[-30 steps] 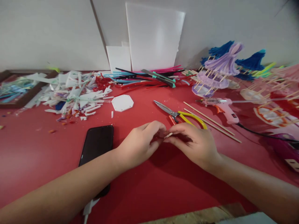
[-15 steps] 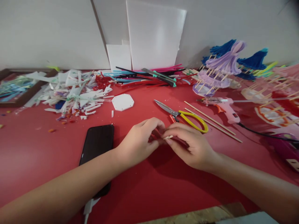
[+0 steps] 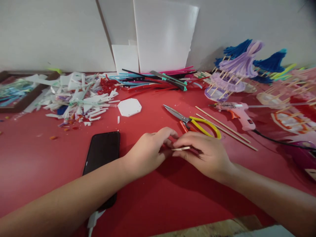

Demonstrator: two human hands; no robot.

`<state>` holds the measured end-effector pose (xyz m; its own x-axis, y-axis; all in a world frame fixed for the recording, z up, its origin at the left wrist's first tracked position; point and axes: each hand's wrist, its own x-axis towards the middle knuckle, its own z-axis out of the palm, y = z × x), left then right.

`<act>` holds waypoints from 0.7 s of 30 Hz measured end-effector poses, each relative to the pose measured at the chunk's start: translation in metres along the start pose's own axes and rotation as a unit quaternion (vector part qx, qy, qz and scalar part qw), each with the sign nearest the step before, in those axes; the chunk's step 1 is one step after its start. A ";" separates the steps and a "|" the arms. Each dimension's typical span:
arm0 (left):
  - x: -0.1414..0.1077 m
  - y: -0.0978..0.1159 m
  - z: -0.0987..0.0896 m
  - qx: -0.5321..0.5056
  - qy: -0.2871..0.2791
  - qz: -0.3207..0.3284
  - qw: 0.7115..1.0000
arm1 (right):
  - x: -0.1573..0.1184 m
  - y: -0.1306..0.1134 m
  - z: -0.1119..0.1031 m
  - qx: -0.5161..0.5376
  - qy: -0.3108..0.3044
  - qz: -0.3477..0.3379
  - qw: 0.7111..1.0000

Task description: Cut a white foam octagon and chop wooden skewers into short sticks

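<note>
Short pale wooden sticks (image 3: 182,148) lie between the fingertips of both hands, just above the red table. My right hand (image 3: 206,153) pinches them between thumb and fingers. My left hand (image 3: 151,149) is closed, its fingertips meeting the sticks' left end. How many sticks there are cannot be made out. Behind my right hand are scissors (image 3: 182,118) with yellow handles and an orange-red tool (image 3: 183,126), partly hidden. Two long wooden sticks (image 3: 229,132) lie to their right. A white octagonal plate (image 3: 129,107) with small holes lies beyond my left hand.
A black phone (image 3: 103,149) lies under my left forearm. White scraps (image 3: 84,98) and a framed tray (image 3: 27,98) are at left. Coloured stems (image 3: 158,80) lie at the back. A pink glue gun (image 3: 243,115) and umbrella-like models (image 3: 238,65) stand at right.
The short sticks now show more between my fingers, pointing to the right. Both hands have shifted only slightly, and the view has moved a little.
</note>
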<state>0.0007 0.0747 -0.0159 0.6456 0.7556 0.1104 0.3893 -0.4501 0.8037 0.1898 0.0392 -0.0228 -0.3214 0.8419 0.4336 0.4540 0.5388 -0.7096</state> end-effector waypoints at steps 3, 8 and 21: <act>0.000 0.001 -0.001 -0.010 0.010 0.001 1.000 | -0.004 0.000 0.002 0.076 0.016 0.057 0.995; -0.001 0.001 0.001 0.030 0.042 0.003 0.999 | -0.003 0.000 0.003 0.063 0.004 0.033 0.997; -0.001 0.002 0.002 0.057 0.014 0.032 0.998 | -0.009 0.002 0.004 0.059 0.039 0.031 0.997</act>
<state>0.0020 0.0719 -0.0159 0.6539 0.7354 0.1777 0.4210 -0.5488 0.7222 0.1909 0.0326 -0.0304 -0.2285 0.8760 0.4247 0.3689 0.4816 -0.7950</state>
